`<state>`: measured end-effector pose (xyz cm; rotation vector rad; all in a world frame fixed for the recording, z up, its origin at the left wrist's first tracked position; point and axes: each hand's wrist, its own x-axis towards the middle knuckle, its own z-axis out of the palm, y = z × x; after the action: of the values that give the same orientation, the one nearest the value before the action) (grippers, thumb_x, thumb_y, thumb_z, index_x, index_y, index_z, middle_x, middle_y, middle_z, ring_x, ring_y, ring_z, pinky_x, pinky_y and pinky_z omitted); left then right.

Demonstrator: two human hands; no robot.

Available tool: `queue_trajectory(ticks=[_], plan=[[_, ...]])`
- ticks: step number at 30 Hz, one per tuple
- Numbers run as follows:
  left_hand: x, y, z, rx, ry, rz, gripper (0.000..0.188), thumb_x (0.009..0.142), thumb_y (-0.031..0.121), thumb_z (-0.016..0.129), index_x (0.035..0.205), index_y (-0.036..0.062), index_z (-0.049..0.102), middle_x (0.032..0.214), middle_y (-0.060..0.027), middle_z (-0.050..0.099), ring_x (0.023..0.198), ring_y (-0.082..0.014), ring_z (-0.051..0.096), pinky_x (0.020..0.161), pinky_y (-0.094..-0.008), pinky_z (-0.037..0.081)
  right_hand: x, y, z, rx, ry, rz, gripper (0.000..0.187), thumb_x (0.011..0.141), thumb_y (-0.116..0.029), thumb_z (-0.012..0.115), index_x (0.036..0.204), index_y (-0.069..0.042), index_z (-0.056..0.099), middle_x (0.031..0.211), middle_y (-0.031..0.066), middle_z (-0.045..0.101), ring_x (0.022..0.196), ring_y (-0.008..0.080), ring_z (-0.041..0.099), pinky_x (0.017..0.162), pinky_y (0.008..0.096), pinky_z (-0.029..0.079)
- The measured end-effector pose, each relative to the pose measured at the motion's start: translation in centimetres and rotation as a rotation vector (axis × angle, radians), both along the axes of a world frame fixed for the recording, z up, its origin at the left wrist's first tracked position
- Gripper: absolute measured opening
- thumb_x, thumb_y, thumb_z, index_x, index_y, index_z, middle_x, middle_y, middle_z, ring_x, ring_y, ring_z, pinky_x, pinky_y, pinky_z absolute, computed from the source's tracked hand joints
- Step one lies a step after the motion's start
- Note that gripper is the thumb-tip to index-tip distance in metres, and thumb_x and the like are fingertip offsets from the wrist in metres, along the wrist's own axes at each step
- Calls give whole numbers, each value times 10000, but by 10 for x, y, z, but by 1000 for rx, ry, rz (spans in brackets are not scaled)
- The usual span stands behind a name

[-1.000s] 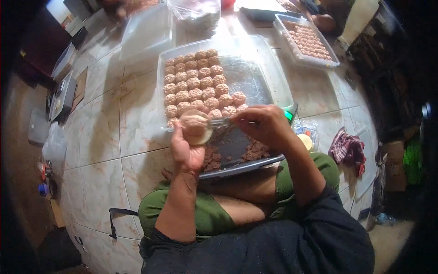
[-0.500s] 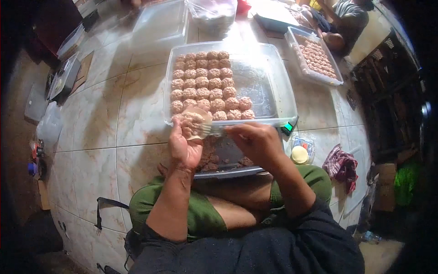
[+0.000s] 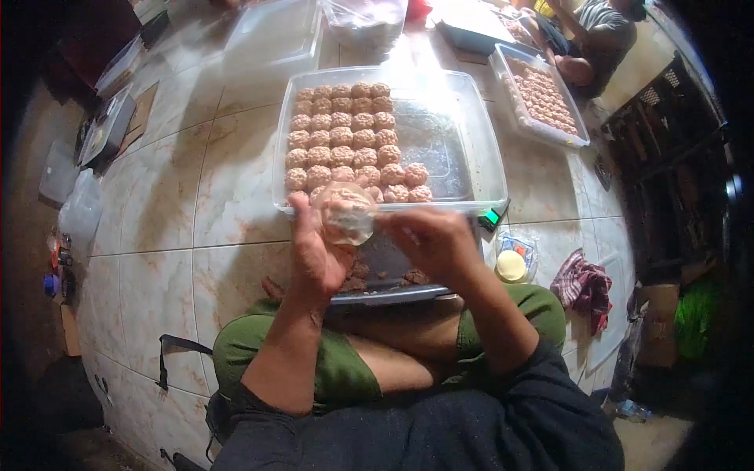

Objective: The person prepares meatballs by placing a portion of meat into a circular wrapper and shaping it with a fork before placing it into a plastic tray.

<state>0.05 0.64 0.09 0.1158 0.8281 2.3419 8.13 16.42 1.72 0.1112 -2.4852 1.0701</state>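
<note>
On my left hand (image 3: pixel 316 255), palm up with curled fingers, rests a thin round dough wrapper (image 3: pixel 357 229) with pale filling on it. My right hand (image 3: pixel 436 239) is closed around a fork, smeared by motion against the wrapper. Beyond my hands stands a clear plastic tub (image 3: pixel 491 157) with rows of bumpy pinkish-brown balls (image 3: pixel 342 137) filling its left side and part of its near edge. Below my hands, a dark tray (image 3: pixel 393 297) in front of my crossed legs carries clumps of brownish filling (image 3: pixel 357 276), partly hidden by my hands.
At right lie a pale round stack of wrappers (image 3: pixel 511 265) on plastic packaging and a checked cloth (image 3: pixel 580 286). Another tub (image 3: pixel 583 141) of balls sits far right, near a seated person (image 3: pixel 601 39). A clear bin (image 3: pixel 271 35) stands at the back; a plastic bag (image 3: pixel 81 208) lies left.
The fork has blurred into motion over the wrapper, which now faces up more, with a paler surface showing. The whole view has shifted slightly left.
</note>
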Motion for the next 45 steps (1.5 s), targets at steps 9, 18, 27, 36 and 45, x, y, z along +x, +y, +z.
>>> queue_trajectory(ticks=[9, 18, 27, 36, 45], plan=[[-42, -41, -6, 288, -114, 289, 940, 861, 686, 380, 1367, -100, 283, 1380, -255, 372, 1275, -378, 384, 1063, -456, 336, 6, 8, 11, -144, -293, -6, 99, 816, -104, 685, 884, -32, 682, 692, 166, 634, 603, 225, 627, 579, 296, 494], [-42, -43, 11, 247, -107, 460, 910, 867, 615, 465, 1376, -107, 246, 1364, -248, 381, 1254, -359, 405, 1076, -449, 318, -19, 6, -122, 492, -673, -80, 283, 809, -9, 454, 1056, -1, 592, 925, 258, 628, 861, 412, 621, 765, 487, 501], [-48, -43, 7, 254, -128, 424, 881, 878, 583, 478, 1332, -147, 289, 1337, -252, 406, 1229, -339, 435, 1060, -430, 344, -23, 13, -136, 449, -785, 78, 304, 785, 8, 466, 1051, -1, 614, 907, 268, 625, 850, 403, 622, 757, 459, 497], [-50, -46, 3, 260, -178, 530, 763, 895, 507, 490, 1275, -142, 364, 1264, -265, 455, 1183, -351, 463, 973, -404, 428, -7, 24, -34, -273, -705, 307, 207, 892, -63, 553, 1059, 39, 619, 845, 58, 638, 785, 106, 567, 702, 263, 473], [-27, -22, -1, 237, -115, 83, 810, 888, 601, 416, 1368, -44, 322, 1350, -263, 403, 1235, -369, 424, 1019, -469, 379, 5, 26, 12, -315, -222, 313, 256, 853, 34, 567, 1101, 13, 626, 854, 21, 598, 764, 71, 527, 651, 230, 445]])
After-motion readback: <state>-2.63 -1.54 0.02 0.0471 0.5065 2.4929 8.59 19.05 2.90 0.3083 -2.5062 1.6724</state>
